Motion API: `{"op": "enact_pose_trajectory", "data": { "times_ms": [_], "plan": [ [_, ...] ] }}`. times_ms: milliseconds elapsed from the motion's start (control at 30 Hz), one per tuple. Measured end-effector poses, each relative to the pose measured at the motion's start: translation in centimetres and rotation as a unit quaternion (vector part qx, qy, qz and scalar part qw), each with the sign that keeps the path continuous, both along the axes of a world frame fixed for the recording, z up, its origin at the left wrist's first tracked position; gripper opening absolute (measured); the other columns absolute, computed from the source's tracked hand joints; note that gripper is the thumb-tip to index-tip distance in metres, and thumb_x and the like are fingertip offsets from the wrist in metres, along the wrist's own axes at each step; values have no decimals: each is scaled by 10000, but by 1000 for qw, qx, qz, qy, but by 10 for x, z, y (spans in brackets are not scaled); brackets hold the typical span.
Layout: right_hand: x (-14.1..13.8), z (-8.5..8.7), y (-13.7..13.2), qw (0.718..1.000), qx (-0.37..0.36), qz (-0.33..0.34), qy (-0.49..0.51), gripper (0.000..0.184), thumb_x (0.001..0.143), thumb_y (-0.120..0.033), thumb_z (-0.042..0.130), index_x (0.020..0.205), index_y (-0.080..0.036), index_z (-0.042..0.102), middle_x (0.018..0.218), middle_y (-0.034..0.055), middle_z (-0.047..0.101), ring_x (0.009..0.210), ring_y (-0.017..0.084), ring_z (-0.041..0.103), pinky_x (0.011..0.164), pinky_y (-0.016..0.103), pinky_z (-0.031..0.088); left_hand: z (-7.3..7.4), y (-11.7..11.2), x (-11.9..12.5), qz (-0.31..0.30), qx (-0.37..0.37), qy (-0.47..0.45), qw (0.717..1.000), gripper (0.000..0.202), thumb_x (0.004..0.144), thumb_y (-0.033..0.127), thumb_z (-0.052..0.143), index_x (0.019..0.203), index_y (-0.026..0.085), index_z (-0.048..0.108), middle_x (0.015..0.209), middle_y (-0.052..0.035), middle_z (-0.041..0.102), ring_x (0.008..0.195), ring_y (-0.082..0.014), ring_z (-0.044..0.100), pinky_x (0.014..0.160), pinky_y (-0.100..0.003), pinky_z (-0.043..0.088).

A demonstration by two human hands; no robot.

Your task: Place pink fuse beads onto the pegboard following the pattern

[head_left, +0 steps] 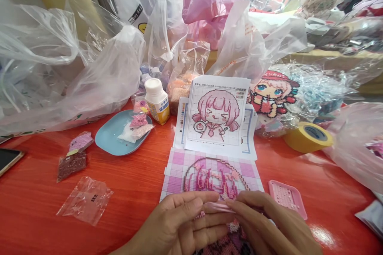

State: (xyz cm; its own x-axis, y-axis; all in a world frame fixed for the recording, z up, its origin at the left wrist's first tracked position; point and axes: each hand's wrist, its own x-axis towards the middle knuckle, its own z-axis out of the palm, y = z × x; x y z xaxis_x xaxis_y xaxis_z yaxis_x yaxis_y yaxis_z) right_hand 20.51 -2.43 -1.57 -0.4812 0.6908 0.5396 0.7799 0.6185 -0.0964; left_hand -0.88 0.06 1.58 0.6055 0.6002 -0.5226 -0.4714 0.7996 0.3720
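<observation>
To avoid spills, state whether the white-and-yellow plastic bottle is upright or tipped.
Upright: the bottle stands on the glossy red table, its rounded white top uppermost.

- Left hand [184, 217]: 6 o'clock, palm showing, fingers extended toward 3.
- Right hand [271, 215]: 5 o'clock, back showing, fingers bent toward 10.
- Fingertips close together.
</observation>
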Motion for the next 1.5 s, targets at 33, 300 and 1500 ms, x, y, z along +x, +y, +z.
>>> {"op": "enact_pose_trajectory", "data": {
  "times_ms": [33,300,1500],
  "plan": [
    [0,1,0,1000,0,-4,11,252,958,-198,362,1082,-215,581,884,31,653,767,88,656,645,164,518,1,1,0,7,3,4,1000,213,915,153,525,1030,74,687,1081,-166,736,1094,-280,657,1015,-412,463],
    [8,-6,9,999,-14,-32,18,209,946,-162,431,1099,-177,573,914,65,606,775,111,630,590,192,495,13,17,-11,129,40,124,983,210,899,81,529,1058,44,661,1145,-170,708,1127,-269,636,995,-336,499],
    [8,-17,8,998,-51,-47,4,239,958,-193,406,1067,-190,619,931,65,641,709,98,650,569,189,508,11,17,-6,111,14,102,988,287,956,203,451,942,29,679,1036,-203,736,1001,-276,699,920,-358,527]
  ]
}}
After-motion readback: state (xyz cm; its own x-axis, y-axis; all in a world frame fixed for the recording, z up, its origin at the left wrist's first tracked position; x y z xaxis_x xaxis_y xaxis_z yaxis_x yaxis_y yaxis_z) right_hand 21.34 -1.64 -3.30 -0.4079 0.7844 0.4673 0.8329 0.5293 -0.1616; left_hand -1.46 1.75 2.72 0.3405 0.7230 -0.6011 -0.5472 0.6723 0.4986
